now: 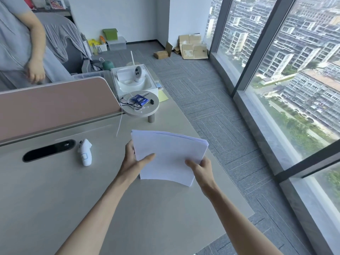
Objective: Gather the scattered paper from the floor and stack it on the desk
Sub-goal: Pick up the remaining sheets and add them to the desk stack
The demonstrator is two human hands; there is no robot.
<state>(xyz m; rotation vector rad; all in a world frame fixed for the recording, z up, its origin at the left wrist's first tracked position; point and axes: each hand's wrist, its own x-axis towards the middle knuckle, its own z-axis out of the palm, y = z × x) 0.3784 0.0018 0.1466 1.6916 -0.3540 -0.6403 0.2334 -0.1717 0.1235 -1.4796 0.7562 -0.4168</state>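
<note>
Above a pale desk (55, 196) beside floor-to-ceiling windows (294, 89), a person holds a stack of white paper (169, 155) in both hands. The left hand (133, 161) grips the stack's left edge, thumb laid flat across the top sheet and fingers curled beneath. The right hand (201, 167) pinches the near right corner, thumb on top. The sheets sit over the desk's right portion; whether they touch the surface cannot be told. The stack's long axis runs from the near right corner toward the far left, tilted slightly counterclockwise against the desk edge, with 1 short edge facing the person. The far right corner fans a little, showing several loose edges.

To the left on the desk lie a white handheld device (85, 152) and a dark oval cable slot (48, 150). Farther back stand a small round stand (140, 105) carrying a blue packet (139, 100), and an open white box (134, 80). A pink divider (55, 105) borders the desk. Another person in grey (16, 41) stands behind it. Flattened cardboard (192, 46) leans against the far wall on grey carpet (211, 107).
</note>
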